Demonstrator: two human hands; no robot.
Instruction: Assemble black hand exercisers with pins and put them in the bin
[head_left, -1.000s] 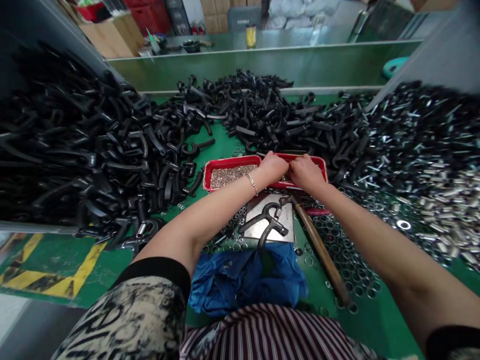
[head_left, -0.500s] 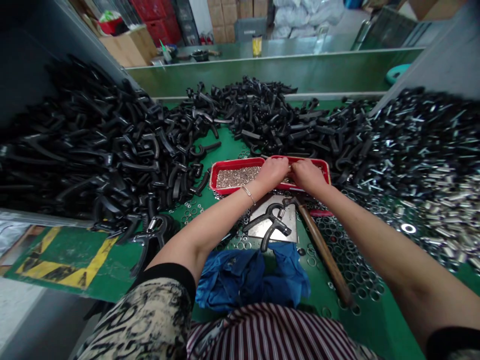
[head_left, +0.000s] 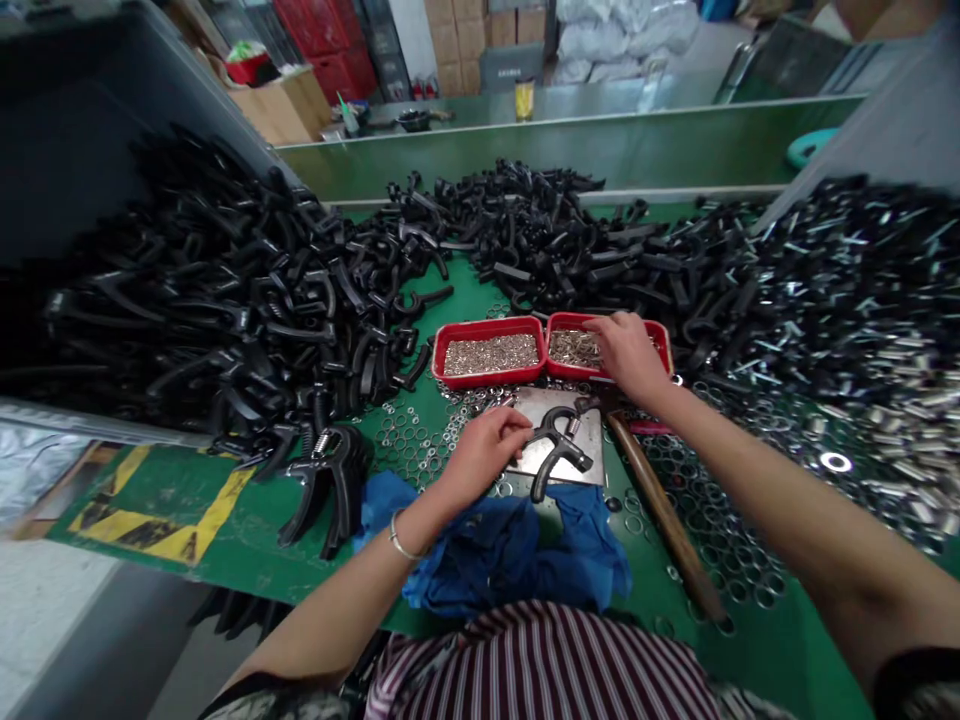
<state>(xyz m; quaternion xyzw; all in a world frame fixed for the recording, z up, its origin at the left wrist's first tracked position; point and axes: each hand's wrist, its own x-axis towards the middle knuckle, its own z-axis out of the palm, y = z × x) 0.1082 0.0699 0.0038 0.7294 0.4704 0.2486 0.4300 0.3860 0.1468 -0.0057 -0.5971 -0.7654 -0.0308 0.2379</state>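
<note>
Left hand, half open, sat by a black grip on a steel plate. Right hand curled at rings in a red tray, set close at twelve o'clock for easy reach; I cannot tell if it gripped any.

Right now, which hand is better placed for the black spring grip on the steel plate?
Left, likely: the left hand is beside the grip; the right hand is over the red tray.

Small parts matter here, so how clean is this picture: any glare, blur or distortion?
Head view: wide-angle bending curves the green bench wall; soft glare lies on the steel plate; the metal tubes at far right look smeared; the red tray stays fairly sharp.
</note>
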